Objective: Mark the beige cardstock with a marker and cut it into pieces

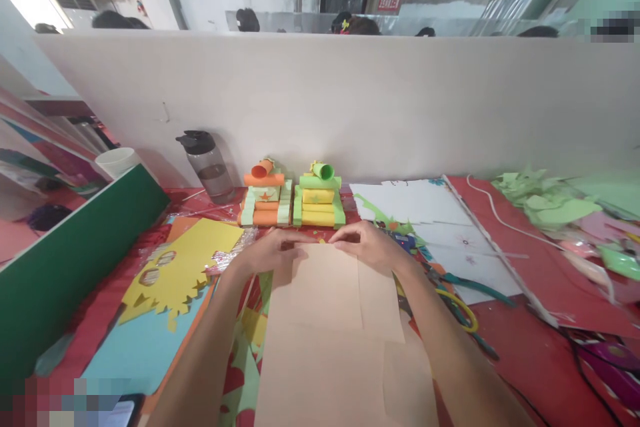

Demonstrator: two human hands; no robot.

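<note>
Pale peach paper sheets [325, 293] overlap in front of me, covering the middle of the workspace. My left hand [273, 250] is closed at the upper left corner of the smaller top sheet, thumb and fingers on its edge. At that sheet's upper right corner, my right hand [367, 243] pinches the same edge. Just beyond my hands stand two rolled-paper models: an orange and pale green one [265, 203] on the left, and a green and yellow one [320, 203] beside it. My wrists partly cover cut scraps at both sides.
Yellow cut paper [195, 260] lies over blue sheets [150, 340] at left, by a green board [80, 267]. A water bottle [207, 167] stands behind. Scissors with a yellow handle [465, 310], teal-handled pliers [477, 287] and white sheets [440, 213] lie right. A partition [325, 93] spans the back.
</note>
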